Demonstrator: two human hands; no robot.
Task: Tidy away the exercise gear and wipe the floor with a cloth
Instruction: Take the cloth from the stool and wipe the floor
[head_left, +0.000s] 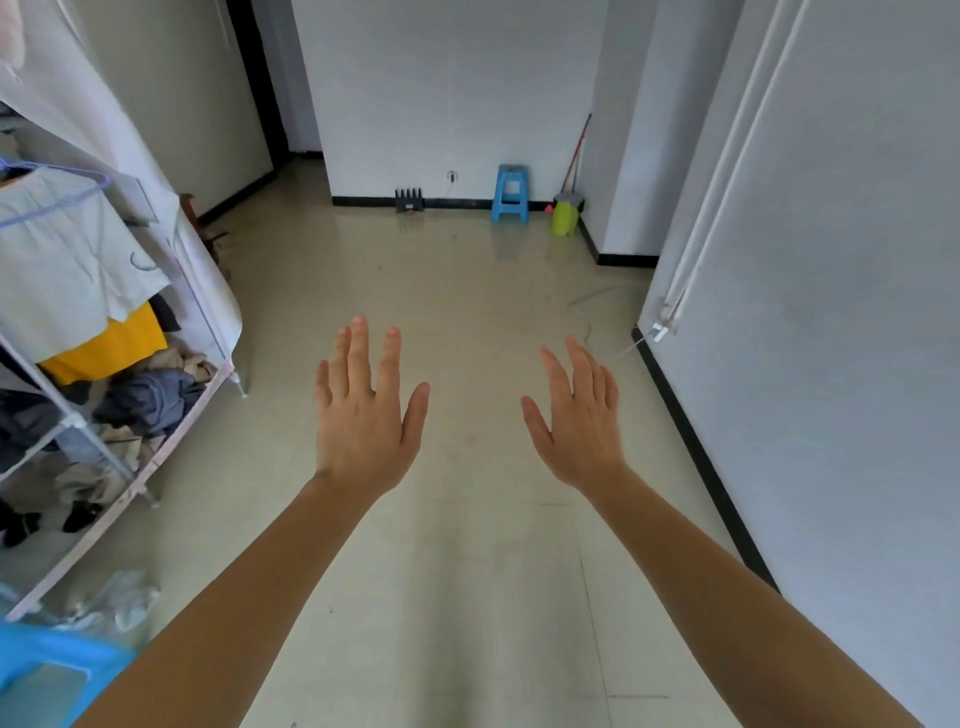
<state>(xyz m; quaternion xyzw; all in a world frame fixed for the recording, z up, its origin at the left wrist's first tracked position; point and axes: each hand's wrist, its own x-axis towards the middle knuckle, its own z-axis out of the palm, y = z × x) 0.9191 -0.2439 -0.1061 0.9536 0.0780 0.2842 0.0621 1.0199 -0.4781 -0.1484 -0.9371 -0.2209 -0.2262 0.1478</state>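
Two hands out front, left hand (363, 415) and right hand (576, 415), fingers spread, holding nothing above the floor (467, 291). No exercise gear shows plainly. A pale crumpled thing (124, 597) lies at the floor's near-left edge, maybe the cloth. Best bet: scan round first, then reach.

Plain glossy cream floor (467, 312) here, edged by a black skirting board (691, 431) under grey-white walls (457, 93). Along the floor's far edge: a bright blue stool (510, 195), a lime-green container (565, 218) with what looks like a grey top, a red-handled stick (577, 148) and a small black device (409, 200). On the left edge, a white cover (171, 218), a yellow garment (111, 343), a pale grey-green shirt (62, 249) and navy clothes (150, 397), with a sky-blue stool (47, 670) in the near left corner.
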